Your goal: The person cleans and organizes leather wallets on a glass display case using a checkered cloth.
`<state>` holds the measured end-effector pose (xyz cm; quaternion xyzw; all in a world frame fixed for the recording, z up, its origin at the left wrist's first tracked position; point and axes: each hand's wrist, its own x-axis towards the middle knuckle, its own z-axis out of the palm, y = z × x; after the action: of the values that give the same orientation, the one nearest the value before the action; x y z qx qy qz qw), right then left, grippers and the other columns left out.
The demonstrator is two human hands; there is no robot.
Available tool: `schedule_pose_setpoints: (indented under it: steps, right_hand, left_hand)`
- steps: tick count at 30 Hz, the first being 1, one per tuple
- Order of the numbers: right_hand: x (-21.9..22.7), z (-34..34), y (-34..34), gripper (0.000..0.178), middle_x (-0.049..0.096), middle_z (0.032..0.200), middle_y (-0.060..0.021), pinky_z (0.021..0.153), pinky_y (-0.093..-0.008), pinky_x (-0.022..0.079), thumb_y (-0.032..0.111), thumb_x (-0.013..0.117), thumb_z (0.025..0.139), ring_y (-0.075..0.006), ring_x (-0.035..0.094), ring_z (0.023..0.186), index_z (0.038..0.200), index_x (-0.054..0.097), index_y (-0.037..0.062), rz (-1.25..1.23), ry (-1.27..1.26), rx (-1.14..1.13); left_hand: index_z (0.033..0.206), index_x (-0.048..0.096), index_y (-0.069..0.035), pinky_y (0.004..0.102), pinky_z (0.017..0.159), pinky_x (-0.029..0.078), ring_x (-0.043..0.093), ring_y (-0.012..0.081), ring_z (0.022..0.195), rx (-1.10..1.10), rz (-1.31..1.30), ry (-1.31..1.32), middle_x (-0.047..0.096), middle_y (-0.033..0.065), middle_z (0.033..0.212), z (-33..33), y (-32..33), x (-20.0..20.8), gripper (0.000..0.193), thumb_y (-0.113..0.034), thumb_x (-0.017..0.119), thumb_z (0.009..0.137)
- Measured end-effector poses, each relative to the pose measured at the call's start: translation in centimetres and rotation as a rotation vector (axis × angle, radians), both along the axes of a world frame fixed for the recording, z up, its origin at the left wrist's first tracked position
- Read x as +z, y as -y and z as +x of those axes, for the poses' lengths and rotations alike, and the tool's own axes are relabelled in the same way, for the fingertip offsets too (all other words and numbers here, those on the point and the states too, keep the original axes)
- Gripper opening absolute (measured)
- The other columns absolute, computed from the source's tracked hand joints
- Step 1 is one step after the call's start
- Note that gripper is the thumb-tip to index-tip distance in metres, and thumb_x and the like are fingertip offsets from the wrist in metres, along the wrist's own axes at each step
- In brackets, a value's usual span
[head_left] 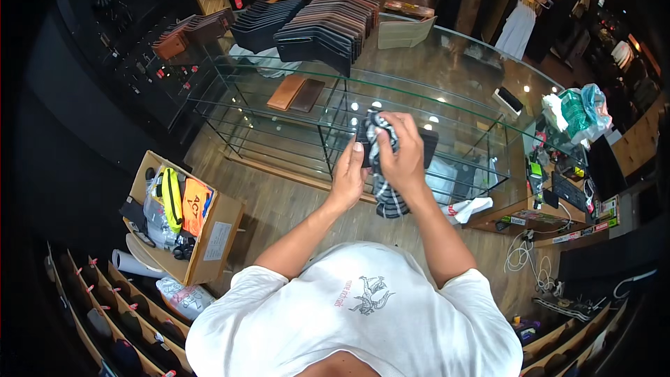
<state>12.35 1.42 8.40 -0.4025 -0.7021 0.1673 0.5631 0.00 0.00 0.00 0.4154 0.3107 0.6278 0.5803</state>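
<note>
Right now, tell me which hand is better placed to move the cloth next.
Likely the right hand: its fingers already grip the cloth. The left hand seems busy holding the dark flat item by its left edge.

in the centre, a cloth (pixel 389 199) lies between the person's left hand (pixel 347 176) and right hand (pixel 405 157), nearer than a glass counter (pixel 440 100). on the counter's top, beyond the hands, rows of wallets (pixel 328 26); on a shelf beneath, two flat wallets (pixel 285 92) side by side. left: a cardboard box (pixel 215 253) with packaged goods (pixel 171 199) inside. right: a keyboard (pixel 569 190), plastic bags (pixel 586 112) behind it, cables (pixel 520 257) on the floor in front.
</note>
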Motion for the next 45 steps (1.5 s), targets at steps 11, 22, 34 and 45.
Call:
schedule_pose_setpoints:
  steps: [11,22,34,45]
  right_hand:
    - [-1.2,1.2,-0.4,0.024,0.064,0.108,-0.0187,0.088,-0.0376,0.050,0.003,0.065,0.088,-0.0349,0.064,0.100,0.112,0.065,-0.0014,0.019,-0.004,-0.083]
    - [-3.9,13.3,-4.1,0.025,0.061,0.105,-0.0187,0.087,-0.0362,0.048,0.009,0.064,0.091,-0.0367,0.062,0.099,0.114,0.062,-0.0009,-0.179,0.216,-0.152]
    - [-6.4,11.8,-2.8,0.028,0.062,0.108,-0.0085,0.094,-0.0282,0.043,0.011,0.067,0.090,-0.0163,0.057,0.103,0.116,0.060,0.0021,-0.368,-0.063,0.399]
    - [-4.8,9.9,-4.8,0.043,0.063,0.108,-0.0078,0.093,-0.0293,0.043,0.028,0.070,0.089,-0.0172,0.058,0.099,0.116,0.062,-0.0041,-0.485,-0.104,0.385]
  left_hand:
    - [0.149,0.038,-0.005,0.0228,0.078,0.050,0.058,0.0075,0.101,0.027,-0.016,0.012,0.058,0.0037,0.123,0.8,-1.1,-1.1,0.060,-0.046,0.044,0.105]
    - [0.148,0.039,-0.004,0.0303,0.085,0.056,0.063,0.0139,0.108,0.057,0.023,-0.007,0.061,0.0072,0.127,0.4,-2.3,2.2,0.059,-0.042,0.048,0.104]
    - [0.133,0.049,-0.003,0.0364,0.091,0.054,0.064,0.0201,0.105,0.301,-0.062,0.222,0.062,0.0096,0.121,3.9,-5.3,0.8,0.046,-0.038,0.052,0.103]
    - [0.135,0.049,0.001,0.0291,0.100,0.041,0.054,0.0136,0.110,0.506,0.138,-0.157,0.061,0.0073,0.122,3.2,-4.1,1.9,0.046,-0.034,0.051,0.105]
